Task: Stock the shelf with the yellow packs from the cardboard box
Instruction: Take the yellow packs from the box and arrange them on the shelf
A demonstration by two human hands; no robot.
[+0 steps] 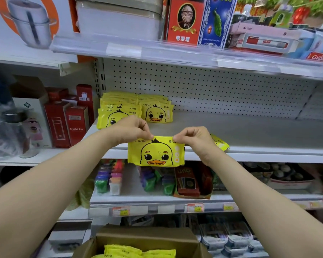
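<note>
The left grip (131,130) and right grip (194,137) each pinch a top corner of one yellow pack (157,151), mid-frame before the shelf (250,131). Two stacks (136,108) already sit at its left. More packs (138,252) wait in the cardboard box (147,237) at the bottom. A stray pack (220,144) beside the right grip hardly obstructs.

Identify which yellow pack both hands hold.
The duck-face pack before the shelf edge, pinched at its top corners by left hand and right hand; others lie on the shelf or in the box.
</note>
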